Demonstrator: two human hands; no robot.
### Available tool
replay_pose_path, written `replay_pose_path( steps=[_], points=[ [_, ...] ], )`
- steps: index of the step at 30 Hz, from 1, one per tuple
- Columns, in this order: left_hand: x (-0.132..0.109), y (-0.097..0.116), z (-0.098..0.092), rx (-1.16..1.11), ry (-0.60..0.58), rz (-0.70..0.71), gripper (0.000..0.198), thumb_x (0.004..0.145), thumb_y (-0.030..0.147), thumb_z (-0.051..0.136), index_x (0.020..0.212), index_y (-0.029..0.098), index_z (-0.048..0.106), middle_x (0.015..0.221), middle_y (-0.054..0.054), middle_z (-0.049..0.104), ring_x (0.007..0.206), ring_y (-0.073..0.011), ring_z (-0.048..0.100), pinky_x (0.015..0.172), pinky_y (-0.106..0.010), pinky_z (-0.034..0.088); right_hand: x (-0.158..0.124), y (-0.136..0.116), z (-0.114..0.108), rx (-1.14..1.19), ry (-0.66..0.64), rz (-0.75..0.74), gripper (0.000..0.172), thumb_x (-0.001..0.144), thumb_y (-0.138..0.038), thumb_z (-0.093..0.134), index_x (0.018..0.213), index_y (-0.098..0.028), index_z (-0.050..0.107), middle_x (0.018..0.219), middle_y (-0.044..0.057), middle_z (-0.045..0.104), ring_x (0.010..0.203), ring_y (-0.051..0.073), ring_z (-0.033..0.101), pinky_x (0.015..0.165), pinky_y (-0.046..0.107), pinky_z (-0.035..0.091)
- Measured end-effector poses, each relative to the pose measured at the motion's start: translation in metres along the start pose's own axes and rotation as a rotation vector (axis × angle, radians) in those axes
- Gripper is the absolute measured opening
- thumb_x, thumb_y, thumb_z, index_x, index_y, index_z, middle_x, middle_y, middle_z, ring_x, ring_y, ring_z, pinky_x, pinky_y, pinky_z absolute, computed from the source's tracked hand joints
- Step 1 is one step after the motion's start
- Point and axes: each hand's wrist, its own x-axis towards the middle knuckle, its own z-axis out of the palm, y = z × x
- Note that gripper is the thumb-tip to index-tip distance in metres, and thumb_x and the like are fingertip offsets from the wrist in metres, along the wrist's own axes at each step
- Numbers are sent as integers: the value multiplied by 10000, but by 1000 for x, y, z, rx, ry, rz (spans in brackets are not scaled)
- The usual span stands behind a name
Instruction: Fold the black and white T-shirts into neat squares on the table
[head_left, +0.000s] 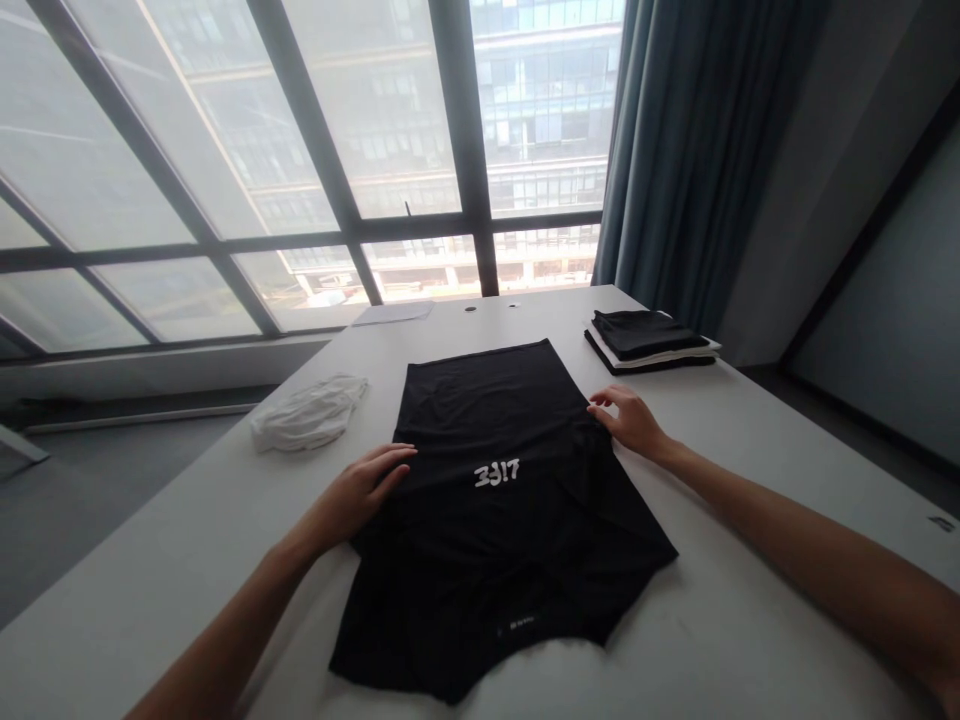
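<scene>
A black T-shirt (pixel 517 540) lies spread on the table, its collar towards me and its hem at the far end. White lettering that reads "LIFE" upside down crosses its middle, and a small label shows inside the neck. At the shirt's left edge, my left hand (pixel 366 487) rests with its fingers stretched out over the cloth. On the opposite edge, my right hand (pixel 630 422) touches the side of the shirt with its fingertips, thumb and fingers a little apart.
The white table (pixel 772 430) runs towards a large window. A crumpled white cloth (pixel 309 412) lies at left. Folded black and white garments (pixel 651 340) are stacked at the far right. Paper (pixel 394 313) lies at the far edge, and a blue-grey curtain (pixel 675 150) hangs behind.
</scene>
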Motion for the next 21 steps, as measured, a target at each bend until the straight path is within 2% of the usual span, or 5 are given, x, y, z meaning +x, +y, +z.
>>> replay_pose_path(
  steps=[5,10,13,18,21],
  points=[
    [12,45,-4,-76,-74,-26,341,958,456,538,1159,234,702,1102,-51,744,963,-223,707,879,-321,562,-3,5,-9,5,-14,10,168,904,-283,567,865,-200,707,874,73,690,804,223,619,807,371,482],
    [47,139,48,-24,-217,204,261,927,263,607,1168,253,704,1090,-42,729,957,-207,691,823,-280,538,-2,13,3,84,-151,117,226,891,-371,584,891,-203,735,863,66,728,801,223,635,793,362,492],
    [70,177,80,100,-258,353,302,888,243,680,1189,249,679,1084,-50,700,1005,-221,670,831,-294,529,-3,15,8,104,-213,156,252,887,-398,590,887,-199,745,845,62,731,758,208,626,740,335,491],
    [85,197,95,309,-222,530,131,952,182,556,904,198,676,981,-61,650,897,-200,610,783,-316,494,-7,11,10,60,-213,157,169,856,-351,654,836,-209,743,833,45,710,742,185,605,730,305,470],
    [77,197,90,395,-169,589,98,950,180,548,931,189,644,1008,-77,624,911,-219,576,773,-347,477,-6,9,12,13,-204,145,128,843,-329,685,813,-214,731,829,36,699,762,183,594,755,309,449]
  ],
)
